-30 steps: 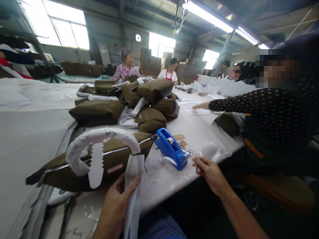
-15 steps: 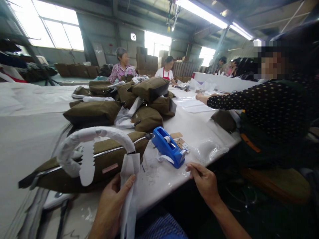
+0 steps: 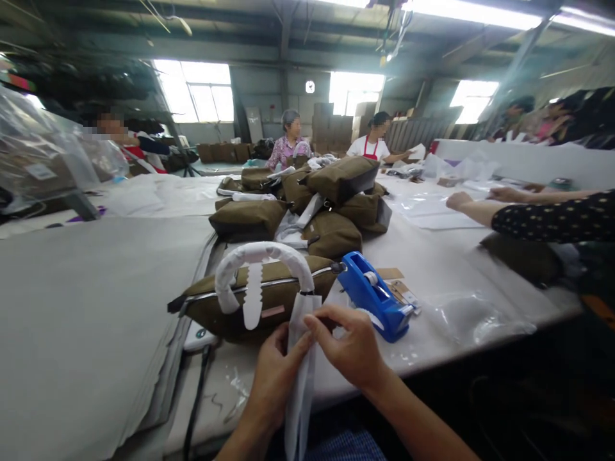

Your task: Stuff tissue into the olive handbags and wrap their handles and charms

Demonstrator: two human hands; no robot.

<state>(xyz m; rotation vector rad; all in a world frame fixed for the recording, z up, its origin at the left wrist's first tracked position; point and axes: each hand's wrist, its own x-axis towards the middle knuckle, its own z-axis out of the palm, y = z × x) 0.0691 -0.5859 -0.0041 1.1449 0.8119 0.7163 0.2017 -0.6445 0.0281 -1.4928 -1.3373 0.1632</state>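
An olive bag (image 3: 273, 291) with a silver zipper lies on the table, its handle (image 3: 283, 253) wrapped in white. A white strip with jagged edges (image 3: 253, 298) hangs from the handle. My left hand (image 3: 275, 365) pinches a long white paper-wrapped strap (image 3: 300, 378) that hangs past the table edge. Against the same strap, my right hand (image 3: 346, 342) is closed, thumb and forefinger together; whatever lies between those fingertips is too small to make out. A blue tape dispenser (image 3: 377, 294) stands just beyond my right hand.
Several olive bags (image 3: 331, 237) are piled behind. Stacked grey sheets (image 3: 96, 320) cover the left side. Tags (image 3: 402, 293) and clear plastic (image 3: 475, 320) lie to the right. A person's dotted sleeve (image 3: 552, 218) reaches in from the right; other people sit farther back.
The view has turned left. My right hand has moved from beside the tape dispenser to the strap, next to my left hand, which still holds it.
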